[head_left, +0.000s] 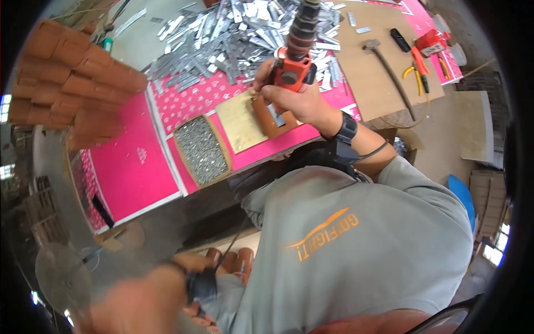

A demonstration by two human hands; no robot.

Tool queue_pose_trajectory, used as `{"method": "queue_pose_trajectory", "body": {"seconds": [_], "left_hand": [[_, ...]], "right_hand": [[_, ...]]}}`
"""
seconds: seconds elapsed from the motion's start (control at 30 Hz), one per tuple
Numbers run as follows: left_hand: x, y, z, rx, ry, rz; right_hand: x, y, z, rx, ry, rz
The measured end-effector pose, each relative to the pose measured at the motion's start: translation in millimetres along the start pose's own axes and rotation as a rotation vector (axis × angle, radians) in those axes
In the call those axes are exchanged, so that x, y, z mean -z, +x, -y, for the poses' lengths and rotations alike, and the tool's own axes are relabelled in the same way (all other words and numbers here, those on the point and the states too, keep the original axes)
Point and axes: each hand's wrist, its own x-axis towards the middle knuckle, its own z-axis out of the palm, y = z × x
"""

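Note:
My right hand [292, 103], with a black band on its wrist, is closed around a red-and-dark power tool [295, 72] that looks like a drill. Right under this hand, a brown clay-coloured piece [260, 114] with a grey metal strip [275, 116] on it lies partly over a yellowish board [236, 123]. Left of the board, a shallow box [227, 162] holds a heap of small metal fasteners [197, 147]. Far from the table's work area, at the lower left, my left hand [133, 303] is smeared by motion. Its fingers cannot be made out.
Brown tile-like pieces [72, 78] are stacked at the left on the pink-covered table [130, 167]. Loose metal strips [239, 36] are piled at the back. On cardboard to the right lie a hammer [389, 72] and yellow-handled pliers [413, 75]. More brown pieces [243, 261] stand below the table.

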Motion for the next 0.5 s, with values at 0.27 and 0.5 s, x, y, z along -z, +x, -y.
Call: {"method": "queue_pose_trajectory", "body": {"seconds": [0.27,0.5], "left_hand": [[-9,-234,30,0.551,0.361,1.316],[-19,-232,29,0.735,0.34,1.29]], "right_hand": [[-1,-3,1,0.019,-0.062,0.029],[2,-3,2,-0.009,-0.059,0.032]]}}
